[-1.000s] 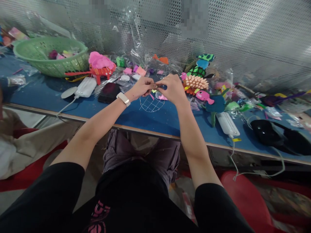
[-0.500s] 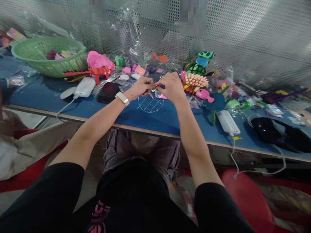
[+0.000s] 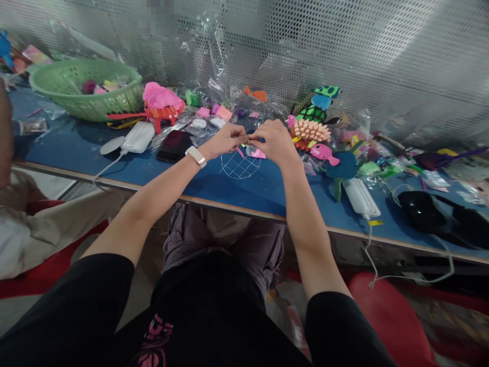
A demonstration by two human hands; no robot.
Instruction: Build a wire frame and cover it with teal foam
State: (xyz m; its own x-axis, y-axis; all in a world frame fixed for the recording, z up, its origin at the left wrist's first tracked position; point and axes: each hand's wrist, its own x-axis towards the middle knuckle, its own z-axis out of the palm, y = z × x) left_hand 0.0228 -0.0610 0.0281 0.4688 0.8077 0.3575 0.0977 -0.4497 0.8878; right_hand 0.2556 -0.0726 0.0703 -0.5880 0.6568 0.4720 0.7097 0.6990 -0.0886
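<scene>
My left hand (image 3: 229, 139), with a pale band on its wrist, is closed in a pinch above the table. Its fingertips meet those of my right hand (image 3: 272, 140), which is pinched too. Something thin and dark seems to sit between them, too small to name. Just below the fingers shows a round grid of thin white wire (image 3: 240, 166), its far part hidden by my hands. Whether I hold that grid or it lies on the table, I cannot tell. A pink piece (image 3: 258, 153) is partly visible beneath my right hand.
Along the back of the blue table (image 3: 214, 189) stand a green basket (image 3: 53, 92), a pink-and-red foam animal (image 3: 164, 106), a spiky peach foam animal (image 3: 311, 130) and plastic bags. A black phone (image 3: 174, 145), white power banks (image 3: 361, 198) and black object (image 3: 420, 209) flank my arms. Someone sits at left.
The whole view has shifted slightly, so things appear a little further right. Both hands remain pinched together at nearly the same place over the wire grid.
</scene>
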